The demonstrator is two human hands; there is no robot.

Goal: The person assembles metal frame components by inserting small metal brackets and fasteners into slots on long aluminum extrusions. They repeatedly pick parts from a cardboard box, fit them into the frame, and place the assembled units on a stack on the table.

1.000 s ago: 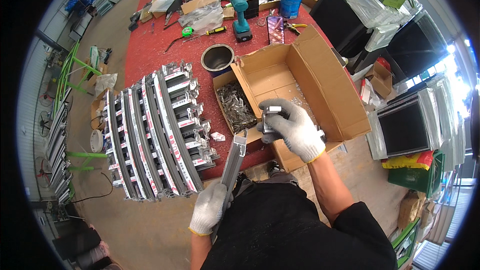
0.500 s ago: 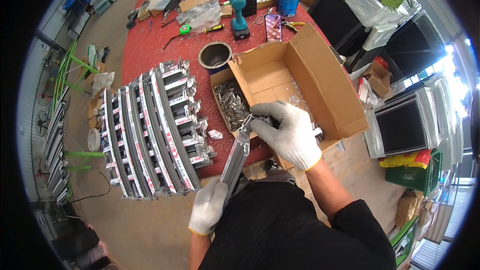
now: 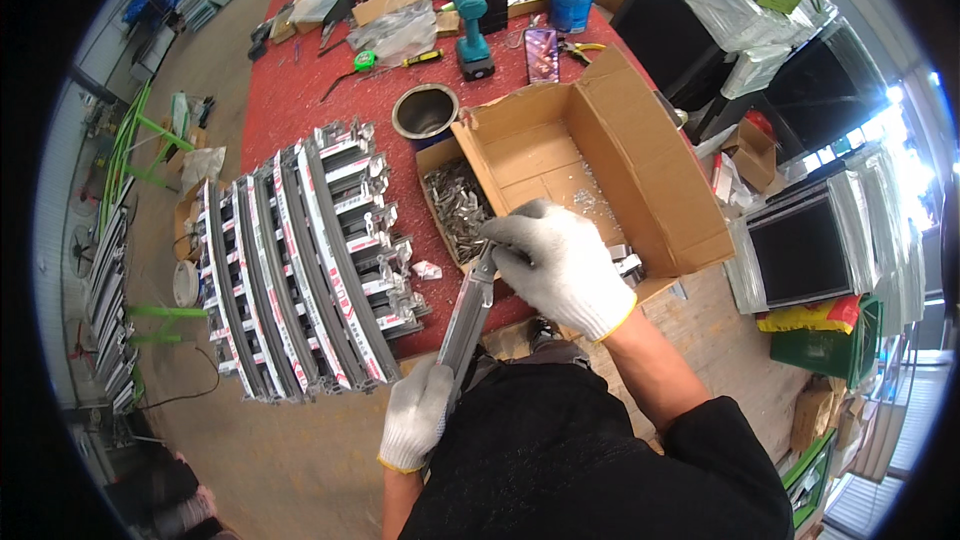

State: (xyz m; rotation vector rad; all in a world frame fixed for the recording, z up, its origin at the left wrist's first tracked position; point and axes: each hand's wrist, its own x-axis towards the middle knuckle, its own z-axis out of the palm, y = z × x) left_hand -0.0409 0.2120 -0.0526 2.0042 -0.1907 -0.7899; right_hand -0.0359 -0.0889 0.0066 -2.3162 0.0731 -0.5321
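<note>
My left hand [image 3: 418, 415], in a white knit glove, is closed around the lower part of a grey metal profile [image 3: 464, 325] slanting up in front of my body. My gloved right hand [image 3: 562, 265] is at the profile's upper end, thumb and fingers pinched together. Whatever small piece lies between those fingertips is hidden. Just beyond them, small metal pieces [image 3: 458, 208] fill a narrow cardboard box. On the left of the red table [image 3: 330, 105], several long profiles [image 3: 345, 285] with white-and-red film lie crosswise over others.
A larger open carton [image 3: 640, 165] stands right of the small pieces, with bits at its bottom. Behind are a round metal pot [image 3: 425, 112], a teal cordless drill [image 3: 471, 30], a phone [image 3: 542, 55] and a blue bucket [image 3: 572, 3]. Wrapped panels [image 3: 810, 245] lean at the right.
My right hand has shifted slightly left and turned, its fingertips now over the profile's upper end. The small metal part visible there before is now mostly covered. My left hand keeps its hold.
</note>
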